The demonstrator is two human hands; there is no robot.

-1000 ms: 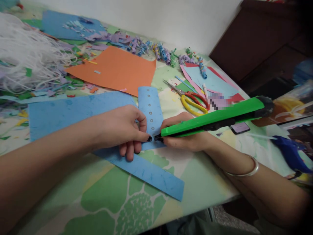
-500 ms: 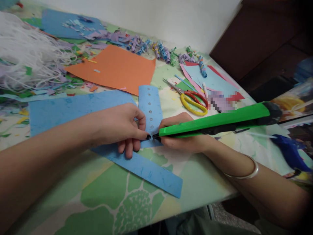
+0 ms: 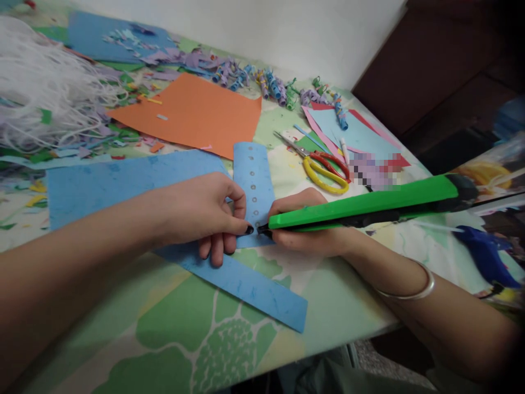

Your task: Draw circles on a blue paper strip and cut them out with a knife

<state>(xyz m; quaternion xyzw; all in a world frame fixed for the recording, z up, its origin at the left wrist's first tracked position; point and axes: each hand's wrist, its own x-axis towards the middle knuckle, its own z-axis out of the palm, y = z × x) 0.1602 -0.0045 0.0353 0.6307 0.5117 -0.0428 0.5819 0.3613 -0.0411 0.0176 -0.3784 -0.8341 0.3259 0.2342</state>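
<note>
A narrow blue paper strip [image 3: 251,164] with a row of small grey rings down its middle lies in front of me. My left hand [image 3: 217,219] holds its near end down, fingers curled and the dark-nailed thumb by the lowest ring. Other fingertips of that hand rest over a second blue paper strip [image 3: 266,290] that slants toward me. Pen-fashion, my right hand [image 3: 307,224] grips a long green and black utility knife [image 3: 365,203]. The knife's dark tip meets the strip beside my left thumb; exactly what it touches is too small to tell.
A larger blue sheet [image 3: 98,191] and an orange sheet [image 3: 197,115] lie behind. Scissors [image 3: 324,169] with red and yellow handles sit right of the strip. White cords [image 3: 45,87], paper scraps and curled paper pieces [image 3: 273,85] line the back. A blue tool [image 3: 484,254] is at right.
Both hands, the knife and the strip appear shifted very slightly to the right. The knife's tip has dropped a little at the lowest ring; both grips are unchanged.
</note>
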